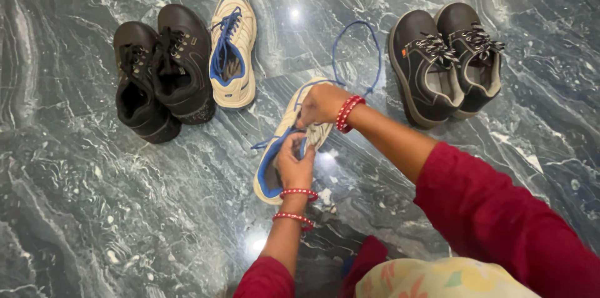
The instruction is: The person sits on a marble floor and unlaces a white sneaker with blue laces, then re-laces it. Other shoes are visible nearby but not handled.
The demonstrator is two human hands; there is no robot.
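A cream sneaker with blue lining (270, 173) lies on the marble floor in front of me. My left hand (295, 165) grips its tongue area near the eyelets. My right hand (322, 104) pinches the blue lace (356, 48) at the toe end, and the lace loops away across the floor. Both wrists carry red bangles, and both sleeves are red. The matching cream and blue sneaker (232, 51) stands farther off to the left, laced.
A pair of black ankle boots (159, 73) sits left of the matching sneaker. A pair of dark shoes with black-and-white laces (444, 63) stands at the right. The floor (94, 198) is dark grey veined marble. Patterned cloth covers my lap at the bottom.
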